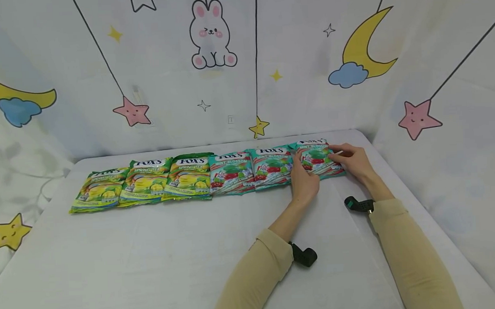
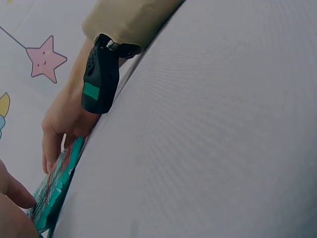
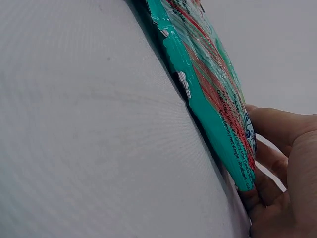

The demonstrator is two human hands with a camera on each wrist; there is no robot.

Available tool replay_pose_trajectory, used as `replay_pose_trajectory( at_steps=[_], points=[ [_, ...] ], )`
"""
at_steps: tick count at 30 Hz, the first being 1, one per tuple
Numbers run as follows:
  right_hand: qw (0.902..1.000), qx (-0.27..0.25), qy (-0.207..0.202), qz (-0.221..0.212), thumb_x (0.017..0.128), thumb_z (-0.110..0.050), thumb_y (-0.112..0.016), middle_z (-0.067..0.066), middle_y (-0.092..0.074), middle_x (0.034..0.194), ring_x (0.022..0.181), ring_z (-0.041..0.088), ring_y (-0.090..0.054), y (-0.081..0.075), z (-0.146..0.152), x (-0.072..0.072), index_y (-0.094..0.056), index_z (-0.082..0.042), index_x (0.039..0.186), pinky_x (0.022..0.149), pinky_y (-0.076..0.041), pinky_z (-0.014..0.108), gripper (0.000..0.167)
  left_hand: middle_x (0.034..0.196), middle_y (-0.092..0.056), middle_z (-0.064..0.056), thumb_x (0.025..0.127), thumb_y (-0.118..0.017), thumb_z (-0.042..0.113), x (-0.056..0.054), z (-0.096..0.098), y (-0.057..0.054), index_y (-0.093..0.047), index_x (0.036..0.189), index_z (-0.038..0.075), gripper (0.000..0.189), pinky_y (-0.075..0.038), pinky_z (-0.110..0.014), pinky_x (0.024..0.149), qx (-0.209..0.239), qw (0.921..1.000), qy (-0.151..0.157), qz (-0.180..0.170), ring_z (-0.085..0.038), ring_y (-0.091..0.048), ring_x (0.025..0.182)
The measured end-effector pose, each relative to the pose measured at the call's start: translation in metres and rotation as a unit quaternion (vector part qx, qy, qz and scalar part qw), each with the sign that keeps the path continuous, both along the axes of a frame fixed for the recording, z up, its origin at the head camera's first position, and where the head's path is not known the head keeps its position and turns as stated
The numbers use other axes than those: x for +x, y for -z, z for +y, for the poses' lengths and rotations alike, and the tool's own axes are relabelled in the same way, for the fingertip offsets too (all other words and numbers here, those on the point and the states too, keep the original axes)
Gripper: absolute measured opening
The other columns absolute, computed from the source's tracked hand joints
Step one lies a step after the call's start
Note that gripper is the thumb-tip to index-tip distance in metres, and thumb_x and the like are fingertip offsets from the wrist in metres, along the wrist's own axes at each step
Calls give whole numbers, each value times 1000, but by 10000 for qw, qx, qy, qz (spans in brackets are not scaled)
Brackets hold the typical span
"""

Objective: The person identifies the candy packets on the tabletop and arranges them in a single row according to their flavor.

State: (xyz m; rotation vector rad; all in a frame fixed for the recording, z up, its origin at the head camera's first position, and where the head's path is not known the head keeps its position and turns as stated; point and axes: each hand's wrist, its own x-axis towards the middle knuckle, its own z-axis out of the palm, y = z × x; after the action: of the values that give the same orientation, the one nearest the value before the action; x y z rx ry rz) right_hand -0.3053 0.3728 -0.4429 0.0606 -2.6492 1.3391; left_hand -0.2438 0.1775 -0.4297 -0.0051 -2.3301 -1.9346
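A teal bag of Fox's Mint Blossom candy (image 1: 314,157) lies at the right end of a row of candy bags, between my two hands. My left hand (image 1: 303,180) holds its left side, with a fingertip on the bag in the left wrist view; the other fingers are partly hidden. My right hand (image 1: 353,162) grips the right edge. The right wrist view shows the thumb on the candy bag's printed face (image 3: 218,84) and other fingers behind the edge. Left of it lies another Mint Blossom bag (image 1: 271,166), close to my left hand.
Farther left in the row are a third teal bag (image 1: 231,173) and three yellow-green Spring Tea bags, the nearest one (image 1: 188,177) beside the teal bag. The row runs along the back of the white table (image 1: 173,257). A printed curtain (image 1: 294,98) hangs behind.
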Motion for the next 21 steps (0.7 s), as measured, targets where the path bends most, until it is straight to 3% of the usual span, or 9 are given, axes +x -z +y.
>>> replay_pose_trajectory(
  at_steps=[12, 16, 21],
  points=[
    [9998, -112, -118, 88, 93, -38, -70, 8, -60, 127, 96, 3, -58, 4, 1, -1, -66, -13, 132, 85, -42, 21, 47, 157, -42, -4, 85, -54, -9, -2, -3, -3, -42, 149, 16, 70, -34, -39, 118, 216, 9994, -196, -167, -20, -36, 146],
    [9996, -31, -40, 262, 96, -34, -66, 11, -54, 131, 101, 4, -53, 3, 0, 0, -65, -11, 132, 85, -42, 24, 43, 153, -47, -5, 85, -56, -7, -2, -15, -6, -46, 146, 16, 65, -35, -39, 117, 428, 9987, -176, -200, -21, -39, 144],
    [9974, -392, 252, 552, 98, -30, -63, 8, -58, 124, 94, 2, -53, 4, 3, 3, -66, -5, 130, 73, -47, 14, 40, 150, -49, -8, 88, -54, -7, -3, -36, -6, -47, 144, 12, 59, -40, -35, 113, 675, 9977, -59, -77, -21, -44, 141]
  ],
)
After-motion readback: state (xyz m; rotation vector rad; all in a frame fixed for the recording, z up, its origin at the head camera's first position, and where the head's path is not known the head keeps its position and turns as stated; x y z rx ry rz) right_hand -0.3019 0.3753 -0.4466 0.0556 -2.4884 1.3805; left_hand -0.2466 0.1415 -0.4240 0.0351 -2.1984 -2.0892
